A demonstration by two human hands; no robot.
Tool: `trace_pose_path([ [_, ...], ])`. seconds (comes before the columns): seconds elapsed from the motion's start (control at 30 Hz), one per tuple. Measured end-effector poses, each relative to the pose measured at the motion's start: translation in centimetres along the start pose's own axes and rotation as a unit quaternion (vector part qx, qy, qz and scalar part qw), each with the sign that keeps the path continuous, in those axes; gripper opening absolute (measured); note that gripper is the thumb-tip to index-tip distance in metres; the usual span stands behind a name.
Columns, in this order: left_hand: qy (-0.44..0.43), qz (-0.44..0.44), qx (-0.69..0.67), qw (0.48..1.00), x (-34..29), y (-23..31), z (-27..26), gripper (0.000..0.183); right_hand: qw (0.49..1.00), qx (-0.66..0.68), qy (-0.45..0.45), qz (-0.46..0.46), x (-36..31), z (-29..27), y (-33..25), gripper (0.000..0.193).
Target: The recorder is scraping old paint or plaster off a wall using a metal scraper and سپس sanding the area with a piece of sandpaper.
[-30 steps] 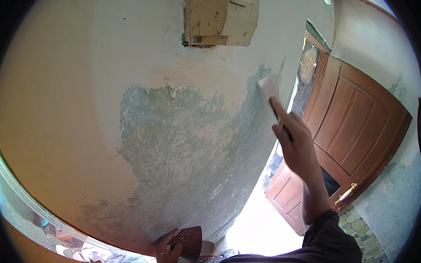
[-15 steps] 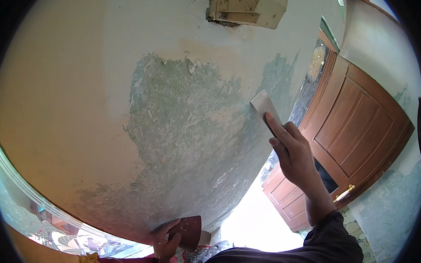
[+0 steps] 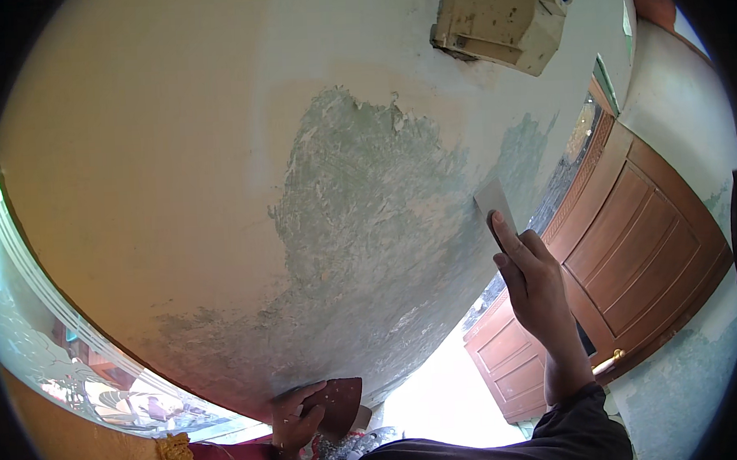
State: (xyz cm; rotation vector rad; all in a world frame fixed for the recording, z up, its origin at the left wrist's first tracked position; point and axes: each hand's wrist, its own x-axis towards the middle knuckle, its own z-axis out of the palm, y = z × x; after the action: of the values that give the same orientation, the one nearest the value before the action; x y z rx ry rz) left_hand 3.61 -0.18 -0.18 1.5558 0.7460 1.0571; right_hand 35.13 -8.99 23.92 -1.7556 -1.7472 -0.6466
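Observation:
My right hand (image 3: 537,284) is closed round a putty knife (image 3: 495,200), index finger stretched along it. The broad, pale metal blade is at the wall (image 3: 161,181), at the lower left of a small grey-green patch (image 3: 523,148); whether its edge touches cannot be told. Left of the blade spreads a large rough grey-green patch (image 3: 366,172) with ragged, flaking edges. Low in the view, my left hand (image 3: 295,422) grips a curved reddish-brown piece (image 3: 340,400) speckled with white, thumb and fingers on its side. Some of its fingers are hidden.
A stained beige box (image 3: 495,23) juts from the wall above. To the right stands a brown panelled door (image 3: 640,226) with a gold handle (image 3: 611,361), beside a bright opening. Yellow fringed cloth (image 3: 177,459) lies at lower left, near a window (image 3: 103,373).
My view has swung left, so the wall, box and door appear farther right. The putty knife stays near the small patch's lower left; both hands keep their holds.

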Motion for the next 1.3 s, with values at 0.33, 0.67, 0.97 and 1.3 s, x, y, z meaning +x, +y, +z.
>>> trace_pose_path([
  [0.33,-0.019,0.057,0.108,0.992,0.7,2.2,-0.1,0.036,1.0,0.014,-0.001,0.002,1.0,-0.2,0.0,0.048],
  [0.67,-0.018,0.041,0.057,0.997,0.5,0.9,-0.1,0.035,0.998,0.045,0.047,-0.009,2.1,-0.1,-0.8,0.048],
  [0.97,-0.014,0.037,0.017,0.999,0.2,-0.1,-0.1,0.035,0.999,0.031,-0.002,0.038,1.3,-0.8,-0.1,0.047],
  [1.3,-0.02,0.041,0.04,0.998,0.3,0.5,0.0,0.033,1.0,-0.001,-0.012,0.0,1.9,-1.7,1.3,0.047],
])
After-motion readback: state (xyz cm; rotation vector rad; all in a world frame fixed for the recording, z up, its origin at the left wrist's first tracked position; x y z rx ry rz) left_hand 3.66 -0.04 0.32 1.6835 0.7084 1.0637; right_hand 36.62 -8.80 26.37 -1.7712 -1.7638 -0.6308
